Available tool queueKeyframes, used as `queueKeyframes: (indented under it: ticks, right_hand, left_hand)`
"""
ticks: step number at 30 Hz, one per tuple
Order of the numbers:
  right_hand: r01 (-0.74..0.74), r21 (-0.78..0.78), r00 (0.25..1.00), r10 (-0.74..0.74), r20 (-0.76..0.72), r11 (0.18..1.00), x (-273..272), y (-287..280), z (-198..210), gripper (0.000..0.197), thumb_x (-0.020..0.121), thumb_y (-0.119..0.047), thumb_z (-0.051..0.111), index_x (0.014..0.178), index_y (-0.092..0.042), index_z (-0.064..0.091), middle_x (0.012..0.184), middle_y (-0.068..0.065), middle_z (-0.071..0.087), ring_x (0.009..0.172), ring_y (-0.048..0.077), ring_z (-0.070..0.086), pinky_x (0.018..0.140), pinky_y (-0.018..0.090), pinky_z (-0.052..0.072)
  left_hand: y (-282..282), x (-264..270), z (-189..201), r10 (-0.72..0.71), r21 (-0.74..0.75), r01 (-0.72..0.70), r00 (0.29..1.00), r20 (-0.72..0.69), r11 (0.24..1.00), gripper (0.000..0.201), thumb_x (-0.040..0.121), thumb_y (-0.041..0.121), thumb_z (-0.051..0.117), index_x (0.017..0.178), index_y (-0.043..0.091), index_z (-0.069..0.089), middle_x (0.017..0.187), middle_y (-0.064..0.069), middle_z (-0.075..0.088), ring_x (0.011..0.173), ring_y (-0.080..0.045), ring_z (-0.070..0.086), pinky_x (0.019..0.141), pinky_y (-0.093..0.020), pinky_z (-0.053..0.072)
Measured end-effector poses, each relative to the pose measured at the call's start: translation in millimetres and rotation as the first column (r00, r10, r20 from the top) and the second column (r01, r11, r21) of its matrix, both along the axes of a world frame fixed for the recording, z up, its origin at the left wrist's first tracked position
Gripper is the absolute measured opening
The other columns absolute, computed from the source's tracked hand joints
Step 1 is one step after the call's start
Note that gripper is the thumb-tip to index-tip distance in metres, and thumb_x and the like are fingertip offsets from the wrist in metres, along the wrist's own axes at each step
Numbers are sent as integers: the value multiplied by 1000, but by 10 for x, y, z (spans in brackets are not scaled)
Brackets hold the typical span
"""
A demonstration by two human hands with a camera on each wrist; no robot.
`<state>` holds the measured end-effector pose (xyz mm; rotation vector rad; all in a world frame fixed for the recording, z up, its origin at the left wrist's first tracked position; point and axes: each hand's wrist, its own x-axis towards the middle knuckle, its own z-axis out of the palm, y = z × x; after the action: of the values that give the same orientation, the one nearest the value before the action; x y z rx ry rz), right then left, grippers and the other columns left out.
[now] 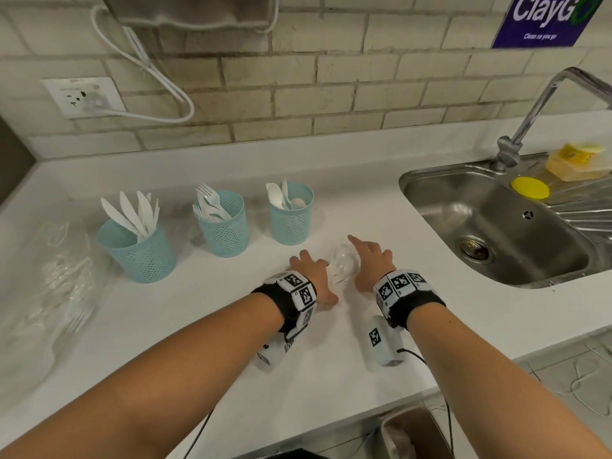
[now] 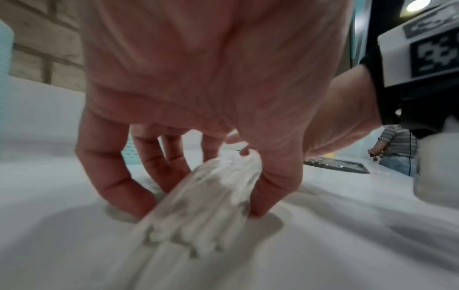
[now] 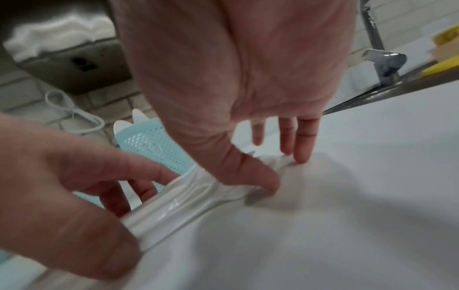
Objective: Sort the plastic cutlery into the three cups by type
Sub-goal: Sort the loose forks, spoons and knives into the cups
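Three teal mesh cups stand in a row on the white counter: the left cup [image 1: 139,256] holds knives, the middle cup [image 1: 228,236] forks, the right cup [image 1: 291,226] spoons. In front of the spoon cup [image 3: 154,145] lies a clear plastic packet [image 1: 344,266] of white cutlery. My left hand [image 1: 314,279] grips the packet's near part [image 2: 211,196] between thumb and fingers. My right hand [image 1: 367,263] pinches its far end [image 3: 198,188] under the thumb, with the other fingers [image 3: 305,141] fairly straight and their tips down on the counter.
Crumpled clear wrappers [image 1: 56,286] lie at the counter's left. A steel sink [image 1: 430,207] with a tap [image 1: 536,107] and a yellow round sponge [image 1: 530,188] fills the right. A wall socket [image 1: 82,97] with a white cable sits behind the cups.
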<state>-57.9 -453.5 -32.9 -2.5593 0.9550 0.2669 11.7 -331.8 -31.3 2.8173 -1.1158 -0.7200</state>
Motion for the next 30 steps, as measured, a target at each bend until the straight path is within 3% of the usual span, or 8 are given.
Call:
queueKeyframes:
  ticks: [2,4,7,12,17,22,26,30]
  right_hand:
    - [-117,-14,992,116,-42,993,42,24,5,82,84,-8,48,148,-39,9,153,0,24,131,35,29,106,45,37]
    - [-207,-45,975,202,-96,977,84,61,9,78,82,-12,54,146,-38,18,147,-1,33,128,33,31,103,42,40]
    - [-217,-13,973,215,-89,976,120,136,27,67,76,-11,64,135,-31,40,130,2,41,122,30,35,94,35,42]
    - [-237,-12,971,237,-45,971,144,236,10,49,76,-15,64,121,-27,52,119,4,53,116,27,43,95,37,44]
    - [-267,-121,963,260,-75,956,127,294,35,36,76,-28,62,112,-32,60,110,0,62,112,23,46,89,34,39]
    - [-280,-143,960,279,-28,949,93,406,19,40,77,-40,64,116,-32,60,117,5,48,114,27,41,94,36,39]
    - [-286,-82,953,293,80,955,114,471,222,43,72,-47,69,111,-28,61,111,4,50,107,26,51,89,38,46]
    - [-264,-110,878,286,385,958,122,490,573,68,66,-38,79,127,-26,49,118,1,49,111,22,45,93,35,42]
  left_hand:
    - [32,81,13,-87,14,87,996,-6,996,82,76,43,69,144,28,27,135,-14,30,126,-37,34,99,-47,41]
    - [52,141,5,-122,11,122,992,0,992,80,75,37,71,142,25,29,131,-13,33,121,-36,39,96,-48,44]
    - [68,179,-11,-42,-16,42,999,7,999,70,71,30,73,129,12,37,125,-11,43,117,-31,47,95,-44,47]
    - [129,250,-68,-31,-82,30,999,-17,996,53,73,22,72,114,9,42,110,-11,59,97,-30,61,80,-38,51]
    - [185,251,-122,-179,-48,184,979,97,982,44,82,24,63,118,6,46,119,-14,53,112,-32,51,86,-42,46]
    - [293,294,-196,-272,-54,279,956,114,959,42,86,25,57,120,3,44,123,-14,45,117,-32,40,95,-43,41]
    - [489,361,-34,-202,-201,180,974,-97,963,32,91,22,53,115,6,40,104,-15,58,94,-31,57,79,-37,44]
    - [774,474,161,-142,-446,-45,916,-376,894,18,92,12,47,104,15,33,74,-4,59,66,-20,57,67,-29,47]
